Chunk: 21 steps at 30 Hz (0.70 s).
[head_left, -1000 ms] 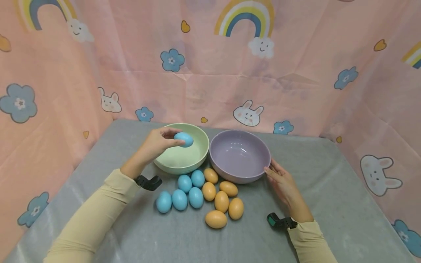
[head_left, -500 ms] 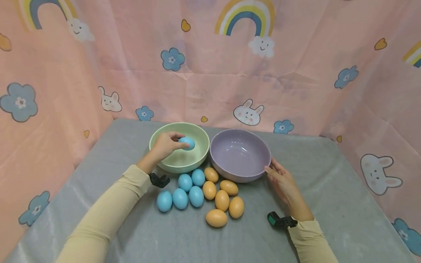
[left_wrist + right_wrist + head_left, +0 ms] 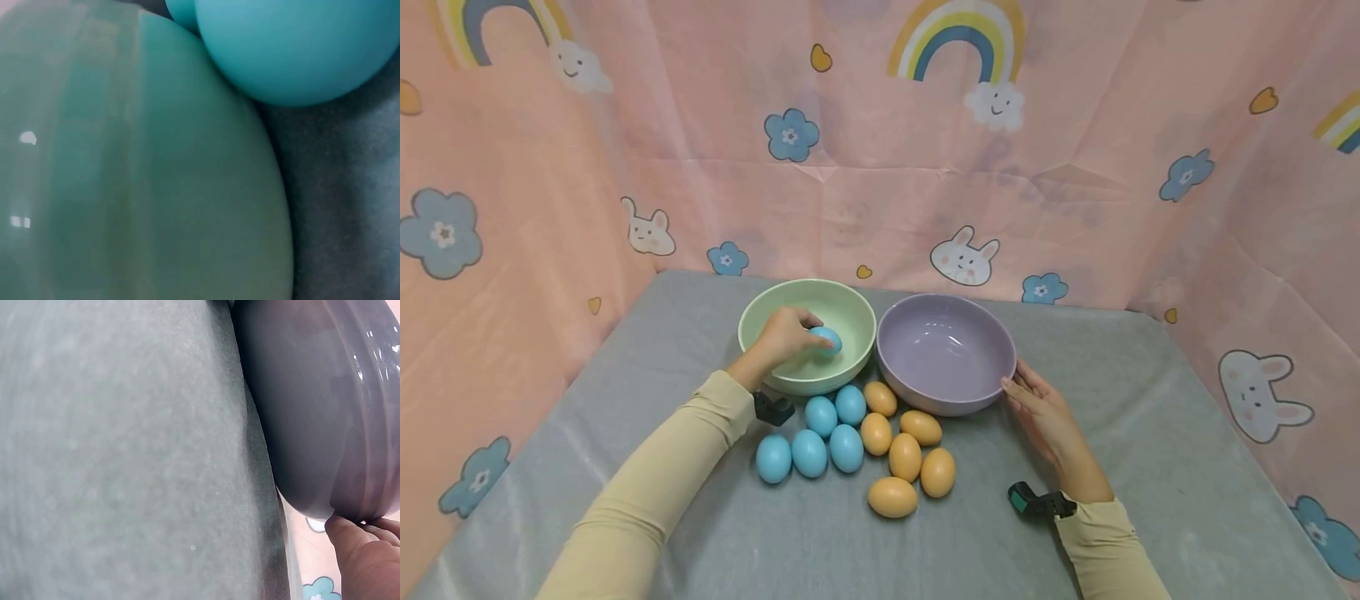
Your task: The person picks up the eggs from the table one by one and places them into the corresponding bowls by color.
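Observation:
Inside the pale green bowl [image 3: 760,321], my left hand [image 3: 784,335] pinches a blue egg [image 3: 828,339] between thumb and fingers, low over the bowl's floor. My right hand [image 3: 1047,418] rests against the right side of the purple bowl [image 3: 946,402]. Its thumb and fingertips touch the outer wall just below the rim, as the right wrist view also shows, where the thumb [image 3: 344,534] meets the bowl wall [image 3: 306,437]. The left wrist view holds only the green bowl's outer wall [image 3: 187,162] and blue eggs [image 3: 300,50] beside it; the hand is out of that view.
Several blue eggs [image 3: 809,453] lie in front of the green bowl. Several orange eggs [image 3: 906,457] lie to their right, before the purple bowl. The bowls stand side by side on a grey cloth [image 3: 1157,467]. A pink patterned curtain [image 3: 865,200] hangs behind the table.
My left hand has moved right and down with the blue egg, from above the green bowl to inside it. The right hand stays at the purple bowl.

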### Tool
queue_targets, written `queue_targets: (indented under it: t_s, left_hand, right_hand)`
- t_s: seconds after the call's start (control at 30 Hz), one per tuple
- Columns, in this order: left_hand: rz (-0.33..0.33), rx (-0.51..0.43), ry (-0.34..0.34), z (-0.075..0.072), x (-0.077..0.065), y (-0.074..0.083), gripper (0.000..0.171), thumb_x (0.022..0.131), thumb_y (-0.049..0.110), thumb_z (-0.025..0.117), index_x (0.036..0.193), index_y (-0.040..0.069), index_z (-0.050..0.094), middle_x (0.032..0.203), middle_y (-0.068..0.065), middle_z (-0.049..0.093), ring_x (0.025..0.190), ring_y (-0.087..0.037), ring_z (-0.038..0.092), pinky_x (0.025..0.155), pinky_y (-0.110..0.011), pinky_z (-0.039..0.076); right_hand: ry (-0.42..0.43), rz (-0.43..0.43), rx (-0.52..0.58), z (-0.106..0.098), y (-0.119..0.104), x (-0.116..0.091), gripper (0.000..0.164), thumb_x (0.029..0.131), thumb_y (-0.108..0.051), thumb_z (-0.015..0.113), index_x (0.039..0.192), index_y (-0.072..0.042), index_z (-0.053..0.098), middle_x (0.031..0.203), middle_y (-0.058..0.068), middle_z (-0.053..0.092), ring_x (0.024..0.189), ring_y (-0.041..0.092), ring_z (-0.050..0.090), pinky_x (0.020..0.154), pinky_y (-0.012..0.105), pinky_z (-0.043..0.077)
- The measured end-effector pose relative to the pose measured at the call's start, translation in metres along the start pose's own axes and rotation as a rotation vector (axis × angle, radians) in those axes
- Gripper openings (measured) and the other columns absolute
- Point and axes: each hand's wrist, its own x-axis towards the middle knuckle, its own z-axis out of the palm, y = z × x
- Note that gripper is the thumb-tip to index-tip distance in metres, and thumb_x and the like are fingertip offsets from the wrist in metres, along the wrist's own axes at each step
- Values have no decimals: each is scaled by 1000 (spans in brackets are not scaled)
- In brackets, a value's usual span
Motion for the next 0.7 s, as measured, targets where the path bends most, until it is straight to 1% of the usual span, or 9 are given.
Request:
queue_targets:
  t_s: [0.23, 0.47, 0.7]
  left_hand:
    - [-10, 43, -21, 2, 0, 0, 45, 80, 27, 83, 115, 1, 71, 119, -16, 70, 113, -31, 61, 97, -41, 52]
    - [-17, 77, -40, 3, -1, 1, 47, 81, 26, 83, 118, 1, 70, 121, -17, 69, 115, -31, 61, 99, -41, 52]
    - [-26, 91, -59, 3, 0, 1, 48, 82, 26, 82, 121, 1, 68, 123, -17, 68, 117, -32, 60, 99, -41, 51]
  right_hand:
    - [3, 9, -3, 1, 0, 0, 71, 105, -14, 49, 159, -4, 3, 168, 7, 0, 156, 22, 3, 124, 33, 16]
    - [-2, 17, -6, 1, 0, 0, 73, 105, -15, 50, 159, -4, 3, 168, 7, -1, 156, 22, 3, 124, 34, 16]
    - [2, 16, 1, 0, 0, 0, 73, 104, -15, 50, 159, -3, 2, 168, 7, -2, 156, 22, 3, 124, 35, 14]
